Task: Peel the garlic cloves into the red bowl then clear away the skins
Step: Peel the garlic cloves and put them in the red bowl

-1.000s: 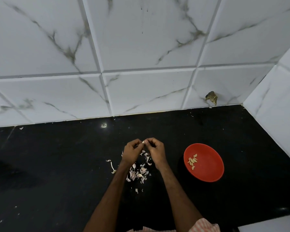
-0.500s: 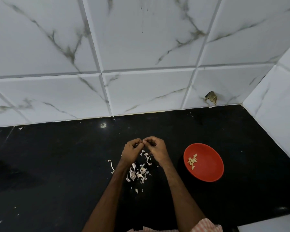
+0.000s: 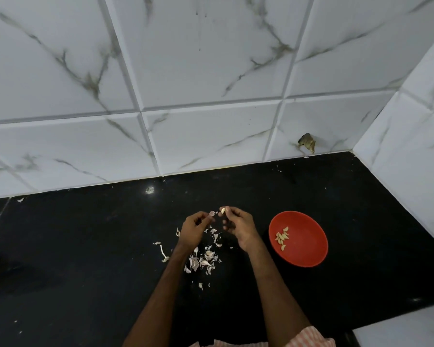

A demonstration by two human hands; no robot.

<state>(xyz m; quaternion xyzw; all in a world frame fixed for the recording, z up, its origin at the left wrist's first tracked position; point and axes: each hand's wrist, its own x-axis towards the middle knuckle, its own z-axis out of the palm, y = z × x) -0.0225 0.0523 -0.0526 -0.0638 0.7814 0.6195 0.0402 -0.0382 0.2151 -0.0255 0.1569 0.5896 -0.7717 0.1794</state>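
Hands now parted: right hand (image 3: 239, 227) pinches a small pale garlic clove (image 3: 223, 210) at its fingertips (image 3: 229, 209); left hand (image 3: 194, 228) pinches what looks like a papery pinkish skin scrap (image 3: 212, 213).

counter (image 3: 85, 246): bare left | skins (image 3: 201, 261): under hands | red bowl (image 3: 308, 256): right

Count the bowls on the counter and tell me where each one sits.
1. The red bowl sits on the black counter, right of the right hand, with peeled cloves inside. No other bowl seems hidden.
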